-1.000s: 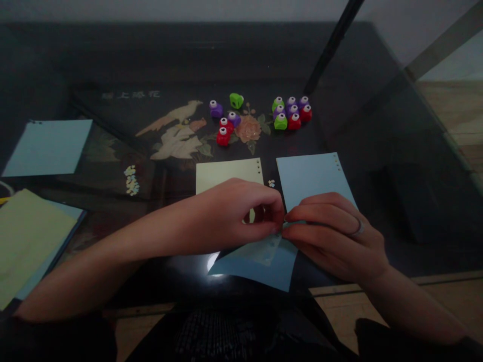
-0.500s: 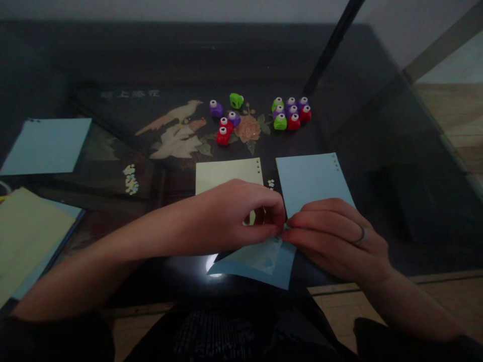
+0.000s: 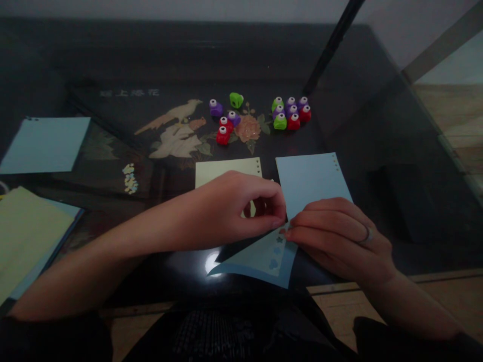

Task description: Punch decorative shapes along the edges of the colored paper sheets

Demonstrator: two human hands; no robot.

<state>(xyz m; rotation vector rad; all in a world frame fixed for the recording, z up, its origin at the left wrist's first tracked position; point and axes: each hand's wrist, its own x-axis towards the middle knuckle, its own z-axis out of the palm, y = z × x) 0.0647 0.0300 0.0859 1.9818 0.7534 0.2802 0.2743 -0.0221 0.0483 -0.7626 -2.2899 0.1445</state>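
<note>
My right hand (image 3: 335,236) pinches the top right corner of a pale green sheet of paper (image 3: 249,257) lying over a blue sheet (image 3: 284,276). Star, flower and other shapes are punched down the green sheet's right edge, with blue showing through. The sheets tilt and bow above the table's front edge. My left hand (image 3: 241,211) is closed, thumb and index tip together right beside that corner; what lies between them is hidden. Behind the hands are a yellowish sheet (image 3: 222,171) and a light blue sheet (image 3: 313,176), each with small holes in its top right corner.
Small craft punches in red, green and purple stand in two groups, left (image 3: 223,136) and right (image 3: 294,121). Paper cutouts (image 3: 130,180) lie in a pile. At left are a blue sheet (image 3: 45,146) and stacked papers (image 3: 33,236). A black pole (image 3: 334,45) rises at the back.
My left hand has shifted slightly up and away from the sheets, so more of the punched row shows. My right hand has moved slightly right and keeps its pinch.
</note>
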